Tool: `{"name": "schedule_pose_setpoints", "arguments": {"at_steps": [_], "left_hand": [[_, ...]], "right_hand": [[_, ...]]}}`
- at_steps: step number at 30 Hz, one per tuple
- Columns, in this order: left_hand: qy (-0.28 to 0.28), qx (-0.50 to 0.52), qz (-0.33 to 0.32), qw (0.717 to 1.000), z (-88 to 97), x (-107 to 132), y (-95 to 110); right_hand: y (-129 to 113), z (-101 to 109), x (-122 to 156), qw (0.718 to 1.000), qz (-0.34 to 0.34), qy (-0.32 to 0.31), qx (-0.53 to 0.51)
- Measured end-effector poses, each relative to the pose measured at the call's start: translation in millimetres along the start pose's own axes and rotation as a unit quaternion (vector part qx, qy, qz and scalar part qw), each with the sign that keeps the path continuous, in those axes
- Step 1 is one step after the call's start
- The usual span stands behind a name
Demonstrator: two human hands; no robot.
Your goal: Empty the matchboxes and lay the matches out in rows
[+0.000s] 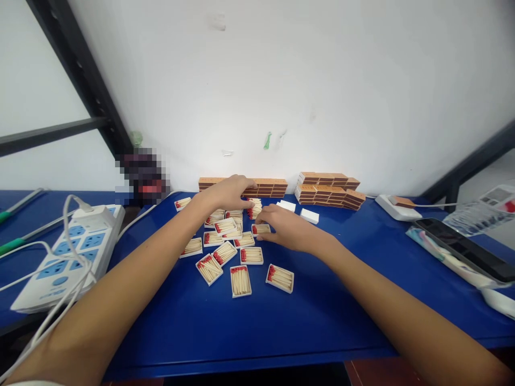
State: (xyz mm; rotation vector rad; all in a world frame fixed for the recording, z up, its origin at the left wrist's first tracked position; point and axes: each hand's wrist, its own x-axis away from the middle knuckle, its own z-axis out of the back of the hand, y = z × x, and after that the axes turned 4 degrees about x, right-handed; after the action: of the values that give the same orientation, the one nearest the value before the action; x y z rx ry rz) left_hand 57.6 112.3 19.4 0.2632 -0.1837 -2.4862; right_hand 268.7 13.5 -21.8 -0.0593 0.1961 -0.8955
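Several white matchbox trays filled with red-tipped matches lie about the middle of the table, one tray [240, 281] nearest the front and another tray [280, 278] to its right. My left hand [233, 193] reaches over the back of the group, its thumb and fingers apart, beside a heap of loose matches [254, 209]. Whether the thumb touches those matches I cannot tell. My right hand [287, 228] has its thumb and forefinger around the edges of a small match tray [262, 229]. Some trays overlap or are stacked near my left forearm.
Stacked brown-sided matchboxes [267, 187] line the wall, with a second stack [328, 193] to the right. White empty-looking trays [309, 215] lie before it. A power strip [68, 257] with cables stands left; a phone [466, 249] and white adapter [398, 208] lie right.
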Motion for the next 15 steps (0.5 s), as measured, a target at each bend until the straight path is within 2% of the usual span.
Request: {"name": "schedule_pose_setpoints", "arguments": {"at_steps": [6,10,15], "left_hand": [[-0.022,0.026,0.007,0.999,3.4,2,4],[-0.023,0.031,0.018,0.999,6.6,4,10],[-0.031,0.058,0.024,0.998,9.2,5,16]], "right_hand": [[0,-4,0,0.999,0.039,0.028,-0.004],[2,-4,0,0.999,0.033,0.028,0.025],[13,-10,-6,0.992,0.017,0.111,0.061]]}}
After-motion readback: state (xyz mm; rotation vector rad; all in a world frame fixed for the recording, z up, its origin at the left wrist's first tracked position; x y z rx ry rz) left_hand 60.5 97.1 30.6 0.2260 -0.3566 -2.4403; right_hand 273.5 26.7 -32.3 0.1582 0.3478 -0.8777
